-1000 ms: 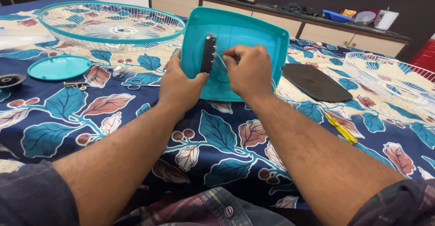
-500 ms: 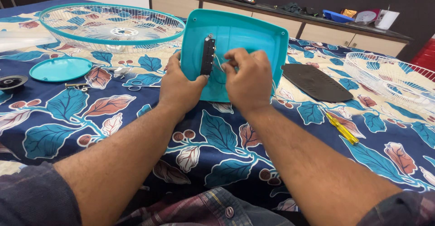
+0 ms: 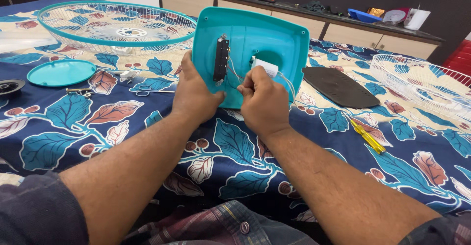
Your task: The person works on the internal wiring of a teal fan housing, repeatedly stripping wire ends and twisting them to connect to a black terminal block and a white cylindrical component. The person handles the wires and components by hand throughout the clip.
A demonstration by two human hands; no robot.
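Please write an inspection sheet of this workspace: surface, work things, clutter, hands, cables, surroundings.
Surface: bed or table under dark blue leaf-print cloth.
Work things: teal plastic fan base cover, tilted up, with black switch block and small white cylinder part.
Clutter: teal-rimmed wire fan guard, white wire guard, teal round cap, black flat plate, yellow screwdriver.
Hands: left hand grips cover's edge; right hand at the white part.
Cables: thin white wires inside cover.
Surroundings: long beige cabinet with oddments.
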